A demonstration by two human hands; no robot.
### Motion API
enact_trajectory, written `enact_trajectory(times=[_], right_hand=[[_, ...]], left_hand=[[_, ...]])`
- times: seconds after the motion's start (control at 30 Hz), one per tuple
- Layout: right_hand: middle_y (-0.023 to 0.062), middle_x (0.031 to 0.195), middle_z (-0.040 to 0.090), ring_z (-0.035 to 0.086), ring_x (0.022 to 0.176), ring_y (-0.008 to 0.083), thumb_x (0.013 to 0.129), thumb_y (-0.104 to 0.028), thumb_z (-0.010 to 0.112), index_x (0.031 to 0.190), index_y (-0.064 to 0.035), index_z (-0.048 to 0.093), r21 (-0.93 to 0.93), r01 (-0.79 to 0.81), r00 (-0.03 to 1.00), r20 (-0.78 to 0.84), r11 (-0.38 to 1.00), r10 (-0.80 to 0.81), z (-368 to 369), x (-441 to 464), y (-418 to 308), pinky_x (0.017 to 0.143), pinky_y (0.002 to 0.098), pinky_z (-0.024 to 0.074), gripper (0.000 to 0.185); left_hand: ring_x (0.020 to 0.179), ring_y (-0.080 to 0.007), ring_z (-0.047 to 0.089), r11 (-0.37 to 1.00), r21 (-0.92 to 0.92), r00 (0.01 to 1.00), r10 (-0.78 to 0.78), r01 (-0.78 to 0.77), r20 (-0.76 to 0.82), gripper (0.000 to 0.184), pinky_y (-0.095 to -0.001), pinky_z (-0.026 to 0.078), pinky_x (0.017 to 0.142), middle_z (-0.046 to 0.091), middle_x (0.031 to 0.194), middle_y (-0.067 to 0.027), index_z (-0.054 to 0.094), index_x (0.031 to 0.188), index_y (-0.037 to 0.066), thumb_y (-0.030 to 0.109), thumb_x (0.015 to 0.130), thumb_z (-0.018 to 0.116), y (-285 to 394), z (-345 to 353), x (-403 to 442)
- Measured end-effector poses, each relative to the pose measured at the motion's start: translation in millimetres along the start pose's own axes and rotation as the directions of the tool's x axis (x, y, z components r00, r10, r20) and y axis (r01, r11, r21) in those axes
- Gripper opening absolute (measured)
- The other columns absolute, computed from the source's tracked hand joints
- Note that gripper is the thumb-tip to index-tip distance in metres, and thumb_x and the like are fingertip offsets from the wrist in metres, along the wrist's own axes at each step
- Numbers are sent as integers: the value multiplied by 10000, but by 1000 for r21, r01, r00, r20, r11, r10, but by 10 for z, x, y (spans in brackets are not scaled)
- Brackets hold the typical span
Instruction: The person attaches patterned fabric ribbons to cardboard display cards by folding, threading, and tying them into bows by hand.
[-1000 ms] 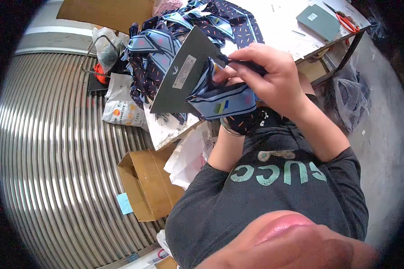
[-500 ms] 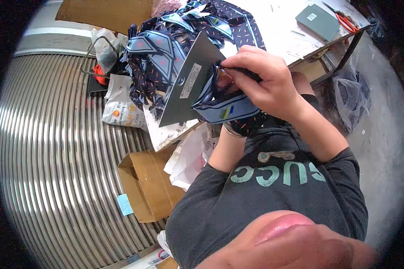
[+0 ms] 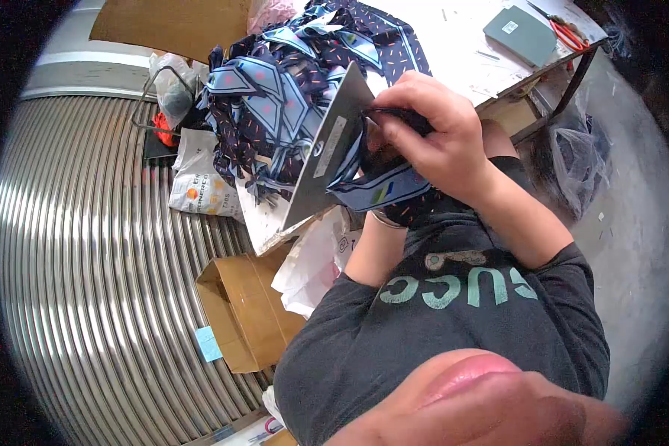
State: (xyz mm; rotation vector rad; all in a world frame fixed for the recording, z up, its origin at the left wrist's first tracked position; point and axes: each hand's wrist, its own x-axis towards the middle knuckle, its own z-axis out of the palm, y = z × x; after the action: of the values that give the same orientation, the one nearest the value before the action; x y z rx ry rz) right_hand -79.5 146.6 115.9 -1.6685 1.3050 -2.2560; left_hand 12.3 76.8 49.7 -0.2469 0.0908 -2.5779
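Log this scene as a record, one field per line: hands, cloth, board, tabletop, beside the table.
right hand: fingers pinched on a dark edge of the held cloth
left hand: mostly hidden by the cloth; grip unclear
held cloth: dark and light blue, patterned, folded into a loop
board: dark grey, labelled, tilted, against the held cloth
tabletop: cloth heap, grey-green box, red-handled scissors
beside the table: open cardboard box, clear plastic bag

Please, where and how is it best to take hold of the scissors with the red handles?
Probably by the red handles, coming from the near right table corner: they lie toward it, while the narrow blades point away, and the gray-green box sits beside.
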Motion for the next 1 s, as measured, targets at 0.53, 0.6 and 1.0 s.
enact_trajectory(times=[0.53,0.6,1.0], right_hand=[[92,887,664,656,751,142,780,-178,683,1042,42,624,492,-792,556,335,362,761,-681,-229,206,679,262,536,347],[91,881,665,652,740,139,779,-182,685,1030,41,630,494,-783,565,308,379,765,-697,-293,285,672,258,530,341],[73,894,666,633,763,114,815,-154,693,1041,47,628,479,-730,660,311,488,683,-720,-340,325,689,250,514,309]], left_hand=[[868,-163,639,87,959,963,3,-269,270,285,-247,496,784,655,931,-120,642,838,-15,-204,754,447,466,198,-51],[1098,-200,550,12,975,974,-28,-224,224,347,-314,431,944,557,1198,-165,620,860,-11,-215,675,408,450,254,-24],[981,-257,534,-805,381,838,-241,-454,489,156,-342,414,873,579,1056,-119,666,830,50,118,739,773,168,682,295]])
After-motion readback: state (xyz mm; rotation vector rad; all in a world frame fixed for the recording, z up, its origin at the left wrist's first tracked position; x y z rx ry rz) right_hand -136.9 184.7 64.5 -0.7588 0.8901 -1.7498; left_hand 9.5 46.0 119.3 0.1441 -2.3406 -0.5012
